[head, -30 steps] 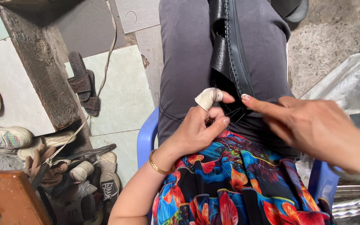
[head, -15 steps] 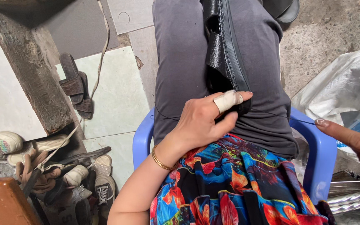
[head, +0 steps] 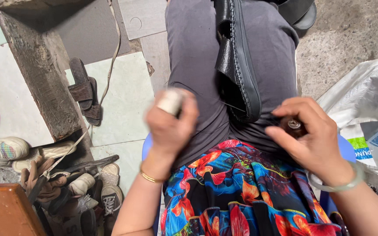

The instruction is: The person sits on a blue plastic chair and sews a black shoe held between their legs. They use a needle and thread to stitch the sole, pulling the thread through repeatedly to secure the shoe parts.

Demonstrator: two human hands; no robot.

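Head view, looking down at a seated person's lap. A black leather shoe (head: 237,61) lies lengthwise between the grey-trousered thighs, sole edge with stitching facing right, heel end near. A thin thread runs from its near end toward the right.

Right hand (head: 313,137): fingers curled and pressed around a small dark round-ended tool (head: 293,125), just beside the shoe's near end. Left hand (head: 171,124): blurred, raised over the left thigh, fingers loosely closed, one digit wrapped in pale tape; whether it pinches anything cannot be told. Gold bangle (head: 152,177) on the left wrist, pale green bangle (head: 337,183) on the right.

Surface: pale floor tiles (head: 125,105) at left, rough concrete (head: 351,39) far right. Blue plastic chair (head: 147,146) under the person. A weathered wooden beam (head: 40,70) slants at left, brown sandals (head: 86,91) just beside it. Heap of worn shoes (head: 73,188) near left. White plastic sack (head: 366,105) at right.
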